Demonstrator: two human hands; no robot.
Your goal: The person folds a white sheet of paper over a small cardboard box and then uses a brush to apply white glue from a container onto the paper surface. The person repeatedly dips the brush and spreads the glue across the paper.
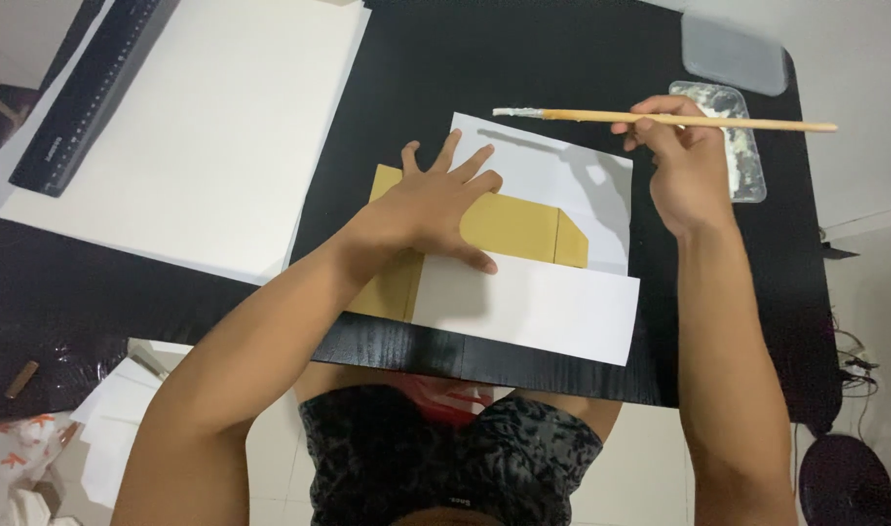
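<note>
Left hand (436, 200) splayed flat, pressing the mustard-yellow cardboard piece (509, 229) at frame centre on the black worktop (562, 58). Right hand (684, 161) pinches the thin wooden brush (660, 119), upper right. Card looks light, stiff, slide-prone: hold it by flat pressure.

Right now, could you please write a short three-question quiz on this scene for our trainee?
1. True or false: the left hand lies flat on the yellow card.
2. What does the right hand hold? A) ruler B) brush C) scissors
3. Fill in: the ruler lies at the table's far ____ corner.

Key: 1 true; 2 B, the brush, its white-coated tip pointing left; 3 left.
</note>
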